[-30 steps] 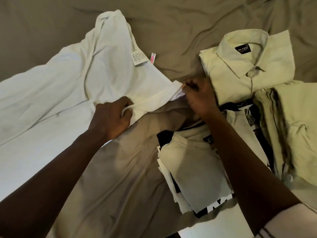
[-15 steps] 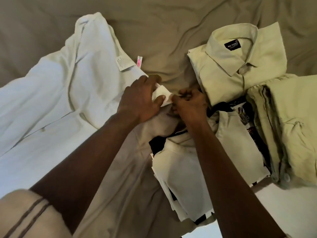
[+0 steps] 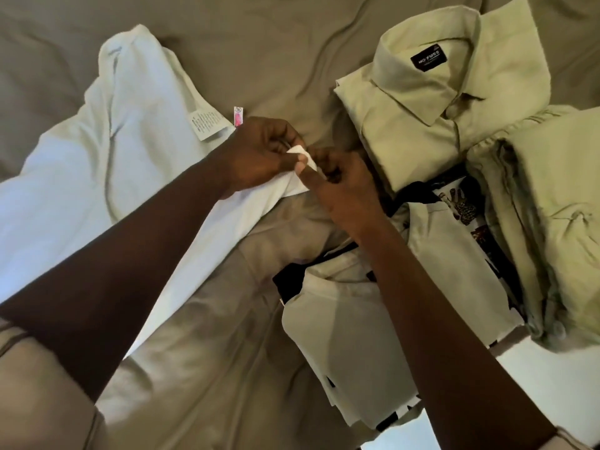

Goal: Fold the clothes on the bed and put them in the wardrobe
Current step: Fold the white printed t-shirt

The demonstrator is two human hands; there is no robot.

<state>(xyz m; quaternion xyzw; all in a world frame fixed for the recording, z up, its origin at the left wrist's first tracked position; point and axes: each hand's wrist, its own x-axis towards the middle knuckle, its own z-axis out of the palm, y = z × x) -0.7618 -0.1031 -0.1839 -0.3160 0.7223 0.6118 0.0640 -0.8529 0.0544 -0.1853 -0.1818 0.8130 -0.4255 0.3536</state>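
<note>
While L grip [image 3: 259, 155] & R grip [image 3: 344, 190] pinch its corner, white garment [image 3: 65, 196] lies long axis left-right, corner pointing right.

The bed [image 3: 276, 60] is covered by a creased grey-brown sheet [image 3: 227, 368]. A white garment [image 3: 65, 196] lies spread over its left side, unfolded, with a care label [image 3: 207, 123] and a small pink tag [image 3: 238, 116] showing at its inner edge. Toward the far right lies a folded pale green shirt [image 3: 422, 125], collar up, with a black label [image 3: 429, 58] inside. Just beside it, at the right edge, lies a second folded pale green garment [image 3: 558, 206]. Nearer, touching both, sits a stack of folded white and black-printed clothes [image 3: 350, 336].
</note>
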